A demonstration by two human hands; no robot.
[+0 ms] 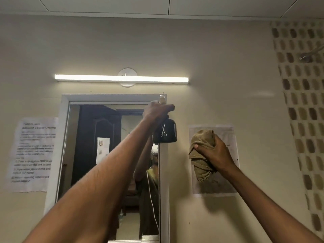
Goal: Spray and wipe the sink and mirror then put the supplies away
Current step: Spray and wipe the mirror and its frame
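A white-framed mirror (91, 155) hangs on the wall ahead, reflecting a dark door and a person. My left hand (157, 111) is raised at the mirror's upper right corner, gripping the neck of a black spray bottle (164, 132) with a scissors logo and a white nozzle on top. To the right of the mirror, my right hand (216, 154) holds a bunched brown cloth (201, 155) up against the wall, over a taped paper sheet. The sink is out of view below.
A lit tube light (121, 78) runs above the mirror. A printed instruction sheet (33, 155) is taped left of the mirror, another paper (228, 183) right of it. Brown mosaic tiles (303, 102) and a shower head (306, 57) are at far right.
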